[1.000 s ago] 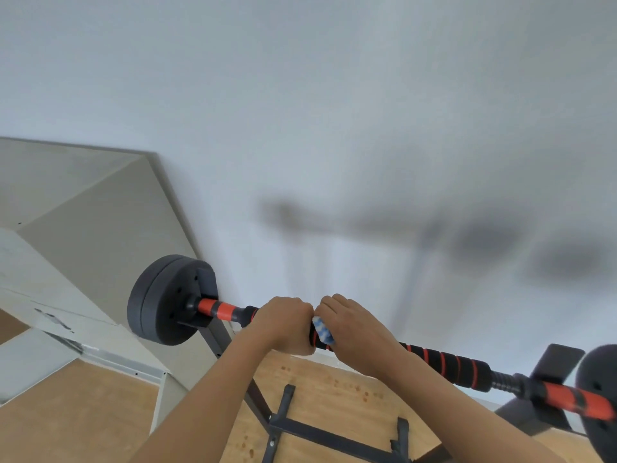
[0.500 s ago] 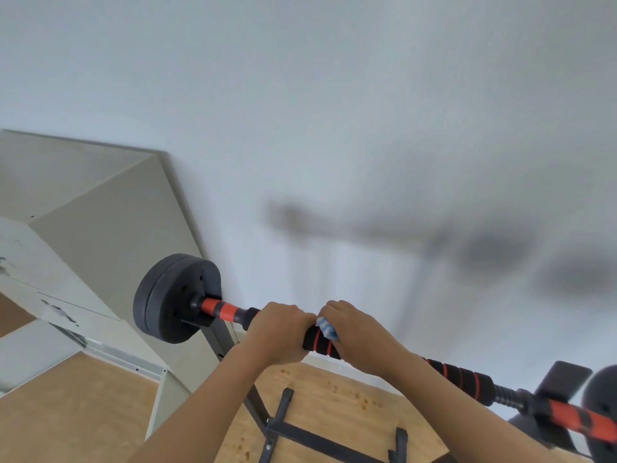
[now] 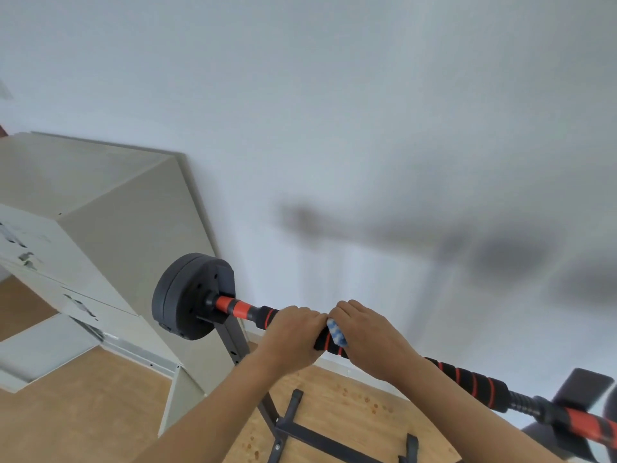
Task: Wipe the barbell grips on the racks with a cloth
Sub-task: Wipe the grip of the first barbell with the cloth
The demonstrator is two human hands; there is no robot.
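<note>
A barbell [image 3: 467, 379] with black foam grips ringed in red lies across a dark rack [image 3: 233, 342]. Black weight plates [image 3: 187, 295] sit on its left end. My left hand [image 3: 290, 339] grips the bar's left foam grip. Right beside it, my right hand [image 3: 370, 339] wraps a blue-and-white cloth [image 3: 335, 332] round the grip; only a small patch of cloth shows between the hands. A short stretch of black grip shows under the cloth.
A white wall [image 3: 334, 128] stands close behind the bar. A pale cabinet [image 3: 100, 212] is at the left, against the wall. The rack's dark base bars [image 3: 327, 439] cross the wooden floor [image 3: 83, 412] below. Another plate [image 3: 611, 409] is at the right edge.
The two hands have stayed close together on the left grip, the right hand shifting slightly along the bar with the cloth. The camera has panned a little left.
</note>
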